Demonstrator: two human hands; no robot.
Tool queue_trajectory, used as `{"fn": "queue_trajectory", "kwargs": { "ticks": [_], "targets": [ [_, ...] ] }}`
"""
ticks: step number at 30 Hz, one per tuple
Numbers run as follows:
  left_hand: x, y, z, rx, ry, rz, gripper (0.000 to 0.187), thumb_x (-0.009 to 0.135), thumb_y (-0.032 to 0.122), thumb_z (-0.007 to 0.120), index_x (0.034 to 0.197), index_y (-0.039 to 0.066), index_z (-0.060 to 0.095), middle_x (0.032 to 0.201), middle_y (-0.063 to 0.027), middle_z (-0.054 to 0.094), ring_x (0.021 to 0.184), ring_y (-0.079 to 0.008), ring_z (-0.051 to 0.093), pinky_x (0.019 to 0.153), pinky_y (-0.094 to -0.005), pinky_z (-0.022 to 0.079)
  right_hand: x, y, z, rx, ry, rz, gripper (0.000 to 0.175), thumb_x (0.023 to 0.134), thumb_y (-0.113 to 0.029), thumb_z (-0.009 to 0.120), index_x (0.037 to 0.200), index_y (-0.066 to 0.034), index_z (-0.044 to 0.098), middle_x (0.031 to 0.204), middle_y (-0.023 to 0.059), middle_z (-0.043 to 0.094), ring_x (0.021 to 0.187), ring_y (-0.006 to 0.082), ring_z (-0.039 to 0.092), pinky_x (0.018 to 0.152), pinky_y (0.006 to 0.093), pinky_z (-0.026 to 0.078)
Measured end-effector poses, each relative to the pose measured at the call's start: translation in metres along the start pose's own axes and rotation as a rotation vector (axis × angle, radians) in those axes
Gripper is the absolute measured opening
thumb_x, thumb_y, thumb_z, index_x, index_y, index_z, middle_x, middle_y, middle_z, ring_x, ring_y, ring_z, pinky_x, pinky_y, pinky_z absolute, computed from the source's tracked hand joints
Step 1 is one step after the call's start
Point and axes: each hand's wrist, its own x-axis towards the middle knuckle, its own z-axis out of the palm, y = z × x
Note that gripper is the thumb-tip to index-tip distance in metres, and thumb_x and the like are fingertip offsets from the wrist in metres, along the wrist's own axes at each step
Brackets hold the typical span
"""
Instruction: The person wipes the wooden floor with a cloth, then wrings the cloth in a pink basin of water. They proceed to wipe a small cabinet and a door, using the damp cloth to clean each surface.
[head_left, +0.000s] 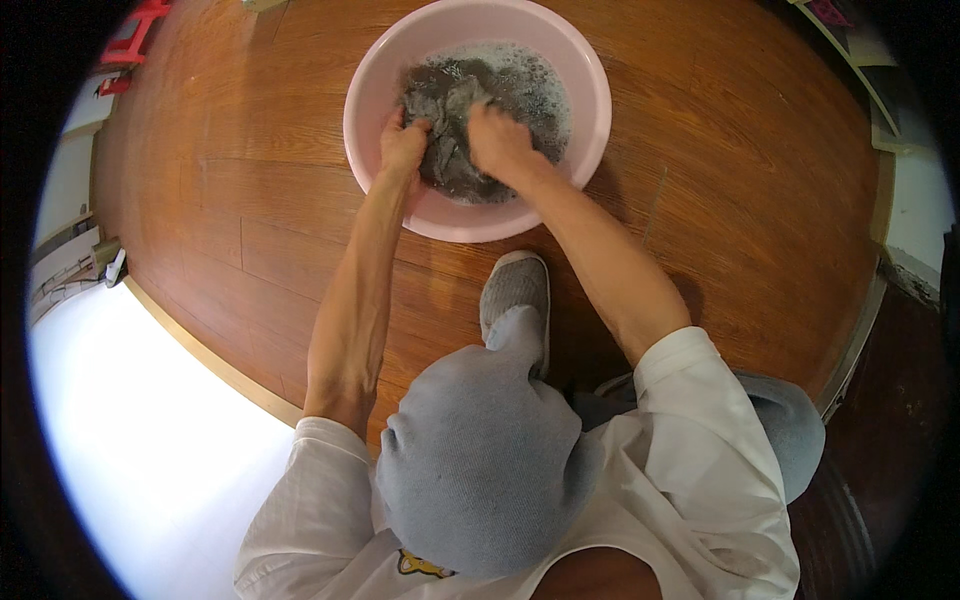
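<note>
A pink plastic basin (480, 230) stands on the floor at the top middle, holding dark water with soap suds (551, 86). Wet grey cloth (448, 124) lies bunched in the water and partly above it. My left hand (405, 144) is at the basin's left inner side, its fingers closed on the cloth's edge. My right hand (499, 142), slightly blurred, is curled at the middle of the basin against the cloth. Its fingertips are hidden, so whether it grips the cloth is unclear.
The floor is brown wood planking (285, 217). My shoe (517, 289) is just below the basin. A red plastic stool (133, 37) stands at the far upper left, with a small red object (114, 85) below it. Shelving (847, 60) is at the upper right.
</note>
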Motion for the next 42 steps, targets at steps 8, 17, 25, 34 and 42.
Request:
{"fn": "queue_trajectory", "kwargs": {
  "ticks": [8,17,25,34,42],
  "targets": [
    [-0.001,0.001,-0.009,0.225,-0.099,0.078,0.062,0.094,0.006,0.062,0.154,-0.001,0.048,0.133,-0.0175,0.067,0.118,-0.0262,0.066,0.1,-0.0373,0.054,0.017,0.015,-0.052,0.109,0.155,0.026,0.043,0.089,-0.005,0.067,0.132,-0.0007,0.062,0.12,0.0253,0.073,0.11,0.0379,0.073,0.093,0.0512,0.056],
    [-0.059,0.059,-0.043,-0.282,-0.205,-0.406,0.06,0.109,0.048,0.047,0.142,-0.002,0.053,0.125,-0.0231,0.063,0.116,-0.042,0.067,0.089,-0.0552,0.063,-0.018,-0.096,-0.194,0.361,0.245,-0.74,0.036,0.074,0.0,0.063,0.106,-0.0035,0.079,0.098,0.0181,0.078,0.094,0.0335,0.075,0.084,0.0434,0.057],
    [-0.072,0.093,-0.021,-0.547,-0.593,-0.132,0.06,0.109,0.048,0.048,0.15,0.004,0.042,0.137,-0.0234,0.059,0.119,-0.0421,0.065,0.093,-0.0574,0.063,-0.085,-0.136,-0.21,0.425,-0.163,-0.927,0.027,0.081,-0.003,0.069,0.106,-0.0003,0.078,0.095,0.0119,0.077,0.087,0.0217,0.072,0.079,0.0355,0.056],
    [-0.045,0.051,-0.018,-0.675,-0.387,-0.39,0.033,0.107,0.029,0.058,0.128,0.005,0.066,0.117,-0.016,0.071,0.106,-0.0319,0.071,0.084,-0.0483,0.066,-0.052,-0.071,-0.21,0.749,0.027,-0.688,0.034,0.086,-0.015,0.076,0.116,0.0004,0.078,0.103,0.0111,0.078,0.092,0.0182,0.073,0.084,0.0316,0.058],
    [-0.079,0.054,-0.022,-0.602,-0.441,-0.277,0.032,0.107,0.025,0.058,0.133,0.008,0.067,0.129,-0.0118,0.071,0.117,-0.0263,0.067,0.089,-0.0481,0.061,0.002,0.0,-0.086,1.168,0.091,0.137,0.046,0.101,-0.041,0.071,0.131,-0.0059,0.071,0.133,0.0125,0.068,0.128,0.0252,0.06,0.114,0.0459,0.041]
  ]
}}
